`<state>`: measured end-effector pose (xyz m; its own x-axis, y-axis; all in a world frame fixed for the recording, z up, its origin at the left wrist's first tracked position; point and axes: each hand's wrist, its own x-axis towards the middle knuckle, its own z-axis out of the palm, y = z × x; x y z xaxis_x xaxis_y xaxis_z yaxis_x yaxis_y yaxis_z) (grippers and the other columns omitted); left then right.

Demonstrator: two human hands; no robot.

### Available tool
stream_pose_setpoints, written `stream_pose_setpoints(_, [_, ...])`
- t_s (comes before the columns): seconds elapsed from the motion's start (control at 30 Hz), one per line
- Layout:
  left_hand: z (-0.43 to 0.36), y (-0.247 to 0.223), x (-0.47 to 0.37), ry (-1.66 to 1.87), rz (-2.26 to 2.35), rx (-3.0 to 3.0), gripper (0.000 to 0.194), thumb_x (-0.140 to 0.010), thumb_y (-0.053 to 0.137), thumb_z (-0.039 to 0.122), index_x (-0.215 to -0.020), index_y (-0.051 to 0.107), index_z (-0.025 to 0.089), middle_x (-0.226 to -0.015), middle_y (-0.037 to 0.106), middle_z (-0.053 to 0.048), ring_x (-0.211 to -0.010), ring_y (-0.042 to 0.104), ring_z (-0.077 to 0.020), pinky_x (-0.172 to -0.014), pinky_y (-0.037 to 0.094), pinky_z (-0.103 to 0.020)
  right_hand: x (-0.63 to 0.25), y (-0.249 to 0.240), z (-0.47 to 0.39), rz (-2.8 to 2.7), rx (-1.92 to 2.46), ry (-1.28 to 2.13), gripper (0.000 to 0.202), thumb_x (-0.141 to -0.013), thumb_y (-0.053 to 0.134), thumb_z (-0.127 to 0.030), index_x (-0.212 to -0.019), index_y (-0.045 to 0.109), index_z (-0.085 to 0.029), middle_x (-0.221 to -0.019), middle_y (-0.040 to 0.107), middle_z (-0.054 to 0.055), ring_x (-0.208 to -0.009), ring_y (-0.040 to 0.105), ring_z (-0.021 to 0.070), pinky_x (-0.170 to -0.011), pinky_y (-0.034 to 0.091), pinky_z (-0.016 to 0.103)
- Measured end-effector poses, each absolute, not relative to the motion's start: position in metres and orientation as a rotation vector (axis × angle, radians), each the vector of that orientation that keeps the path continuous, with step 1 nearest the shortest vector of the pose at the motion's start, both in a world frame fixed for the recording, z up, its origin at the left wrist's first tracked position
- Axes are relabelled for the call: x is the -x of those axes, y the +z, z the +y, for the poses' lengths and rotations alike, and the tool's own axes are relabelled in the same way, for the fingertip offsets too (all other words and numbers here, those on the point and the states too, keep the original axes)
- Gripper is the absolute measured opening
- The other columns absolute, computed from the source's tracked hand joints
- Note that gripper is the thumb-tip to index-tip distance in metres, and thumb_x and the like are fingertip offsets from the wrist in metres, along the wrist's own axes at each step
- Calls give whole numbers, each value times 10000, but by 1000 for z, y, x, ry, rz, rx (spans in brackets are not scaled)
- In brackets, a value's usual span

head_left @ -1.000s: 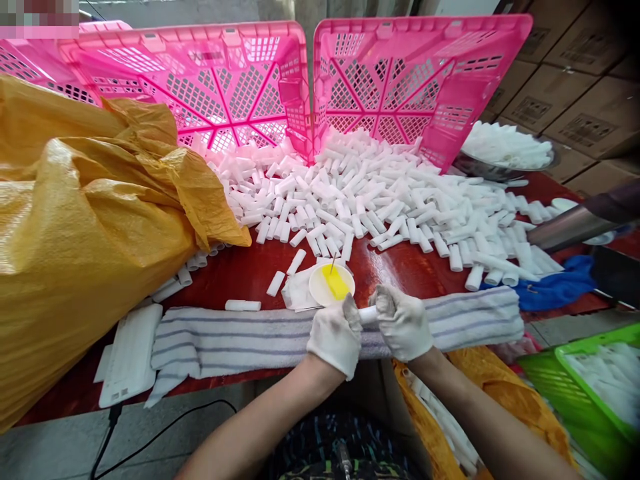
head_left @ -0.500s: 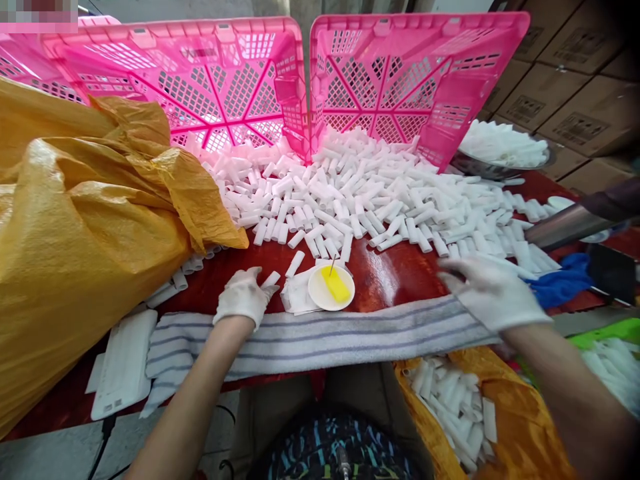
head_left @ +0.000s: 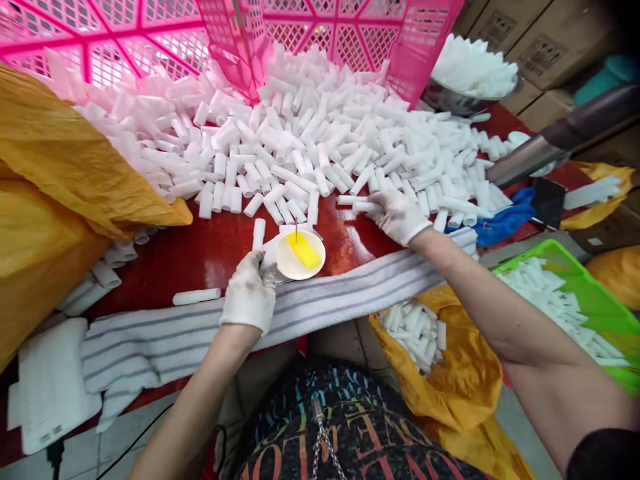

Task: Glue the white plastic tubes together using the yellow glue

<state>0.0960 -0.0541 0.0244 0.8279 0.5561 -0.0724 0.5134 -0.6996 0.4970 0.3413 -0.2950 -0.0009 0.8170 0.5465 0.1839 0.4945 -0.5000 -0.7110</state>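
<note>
My left hand [head_left: 250,290], in a white glove, is closed beside a small white dish [head_left: 287,265]; what its fingers hold, if anything, blends with the white pad under the dish. A yellow block [head_left: 304,250] with a thin upright stick lies in the dish. My right hand [head_left: 400,217], also gloved, pinches a short white tube [head_left: 364,207] at the front edge of the pile. Another white tube [head_left: 350,199] lies right beside it. One loose tube [head_left: 259,233] rests left of the dish, and a longer white piece [head_left: 197,297] lies by the striped towel.
A big heap of white tubes [head_left: 320,127] spills from pink crates [head_left: 235,50] over the red table. A yellow sack [head_left: 75,173] bulges at left. At right are a metal pole [head_left: 530,153], a blue cloth [head_left: 510,220] and a green crate [head_left: 595,280]. A striped towel [head_left: 340,293] lines the front edge.
My right hand has moved left to the heap's front edge and taken a white tube. My left hand has come closer to the dish. The view has tilted down, and a long white piece now lies by the towel.
</note>
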Motion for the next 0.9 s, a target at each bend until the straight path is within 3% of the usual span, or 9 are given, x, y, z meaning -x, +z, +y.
stream_pose_setpoints(0.1, [-50, 16, -110, 109, 783, -2469, 405, -916, 452, 322, -1278, 532, 160, -1213, 630, -124, -1072, 614, -274, -952, 472, -389, -310, 19, -301, -669, 2062, 212, 401, -810, 636, -435, -1106, 640, -165, -1000, 666, 77, -858, 641, 222, -784, 538, 371])
stream_pose_setpoints(0.23, [-36, 13, -130, 106, 681, -2448, 403, -912, 463, 317, -1278, 552, 172, -1234, 628, -109, -1107, 606, -264, -982, 463, -377, -269, 38, -293, -683, 1826, 643, 470, -871, 549, -491, -1231, 611, -195, -1096, 667, 75, -803, 642, 177, -702, 543, 309])
stream_pose_setpoints(0.33, [-30, 15, -136, 60, 623, -2447, 414, -918, 455, 323, -1302, 540, 192, -1257, 619, -97, -1128, 597, -256, -998, 455, -376, -256, 31, -270, -719, 1755, 777, 482, -865, 563, -490, -1239, 606, -189, -1035, 687, 69, -764, 641, 163, -663, 540, 285])
stream_pose_setpoints(0.47, [-30, 17, -137, 47, 588, -2434, 424, -934, 430, 331, -1308, 527, 157, -1279, 600, -111, -1153, 578, -246, -1026, 433, -369, -255, 11, -236, -592, 1799, 675, 413, -823, 609, -488, -1090, 653, -175, -887, 702, 57, -700, 641, 165, -606, 534, 280])
stream_pose_setpoints(0.6, [-31, 16, -135, 69, 594, -2408, 411, -944, 410, 349, -1271, 545, 140, -1240, 619, -118, -1133, 584, -255, -1014, 439, -387, -256, -7, -228, -683, 1910, 426, 268, -815, 636, -429, -948, 667, -197, -920, 707, 49, -824, 659, 190, -772, 550, 332])
stream_pose_setpoints(0.73, [-30, 15, -134, 89, 589, -2377, 389, -942, 423, 344, -1253, 553, 150, -1234, 624, -107, -1123, 587, -247, -1008, 442, -382, -254, -18, -238, -917, 1849, 244, 173, -801, 673, -384, -876, 689, -228, -859, 703, 42, -791, 657, 190, -798, 553, 349])
stream_pose_setpoints(0.9, [-30, 14, -133, 101, 601, -2350, 381, -934, 444, 333, -1251, 551, 150, -1232, 623, -109, -1126, 586, -242, -1013, 438, -378, -241, -14, -241, -821, 1909, 296, 286, -877, 587, -385, -1111, 651, -234, -1031, 707, 49, -935, 673, 207, -865, 555, 351])
